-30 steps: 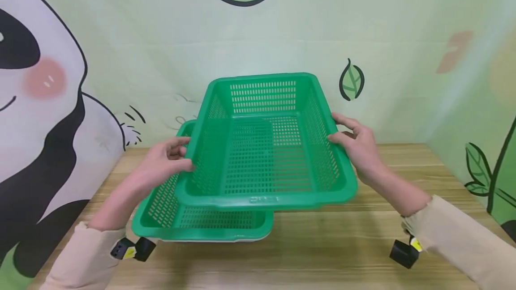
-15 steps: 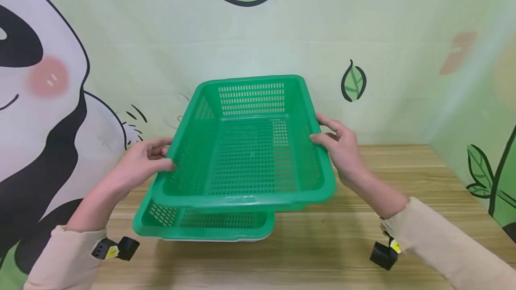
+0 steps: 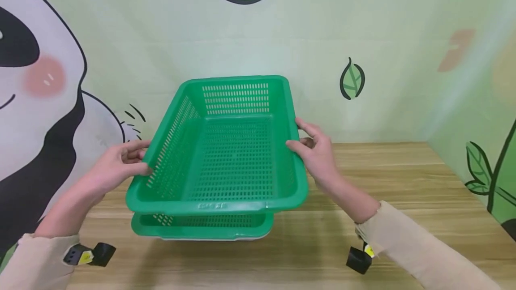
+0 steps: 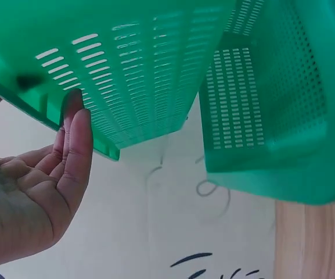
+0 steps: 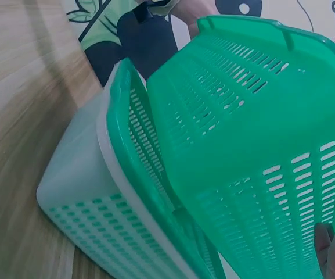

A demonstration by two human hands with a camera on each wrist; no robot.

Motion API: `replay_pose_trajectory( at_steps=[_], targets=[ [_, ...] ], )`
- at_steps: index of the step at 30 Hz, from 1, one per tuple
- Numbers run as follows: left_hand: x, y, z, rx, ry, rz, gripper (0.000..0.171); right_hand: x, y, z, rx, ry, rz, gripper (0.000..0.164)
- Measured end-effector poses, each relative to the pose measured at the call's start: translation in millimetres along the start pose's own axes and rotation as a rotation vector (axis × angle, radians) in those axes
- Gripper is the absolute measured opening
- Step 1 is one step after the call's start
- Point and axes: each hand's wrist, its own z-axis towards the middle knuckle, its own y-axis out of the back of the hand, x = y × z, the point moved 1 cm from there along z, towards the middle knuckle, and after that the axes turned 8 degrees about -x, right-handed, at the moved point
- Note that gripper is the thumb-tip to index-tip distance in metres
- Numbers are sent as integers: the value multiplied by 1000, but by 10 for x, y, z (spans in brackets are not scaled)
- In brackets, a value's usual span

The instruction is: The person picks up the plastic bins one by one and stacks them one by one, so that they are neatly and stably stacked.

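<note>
Between my two hands hangs a green slotted plastic basket [image 3: 238,155], tilted with its far end raised. My left hand [image 3: 117,164] grips its left rim, thumb over the top and fingers underneath, as the left wrist view also shows. At the right rim my right hand [image 3: 318,155] pinches the edge the same way. Directly below sits a second green basket [image 3: 201,232], mostly hidden by the held one in the head view. In the right wrist view this lower green basket [image 5: 126,104] is nested in a white basket [image 5: 77,168] on the table.
The wood-grain table [image 3: 395,191] extends to the right of the baskets. Behind it hangs a pale green backdrop [image 3: 314,26] printed with leaves and a panda [image 3: 44,102]. A small black camera [image 3: 90,254] is strapped at each wrist.
Both hands have carried the held basket leftward, from right of the lower basket to over it. The lower baskets have stayed in place.
</note>
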Motion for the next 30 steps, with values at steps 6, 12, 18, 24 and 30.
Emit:
replay_pose_trajectory(
  at_steps=[6, 12, 18, 24, 30],
  targets=[
    [93, 85, -38, -11, -9, 12, 62, -92, -129, -38, 10, -3, 25, 56],
    [185, 146, -56, 6, -8, 33, 63, -150, -208, -73, 16, -18, 5, 58],
    [300, 153, -35, 69, -36, 46, 63, -209, -261, -98, 14, 1, -39, 60],
    [420, 139, -2, 84, -41, 25, 62, -321, -321, -81, 33, -64, -69, 60],
    [520, 110, 34, 81, -53, 2, 61, -411, -367, -62, 50, -91, -104, 62]
  ],
)
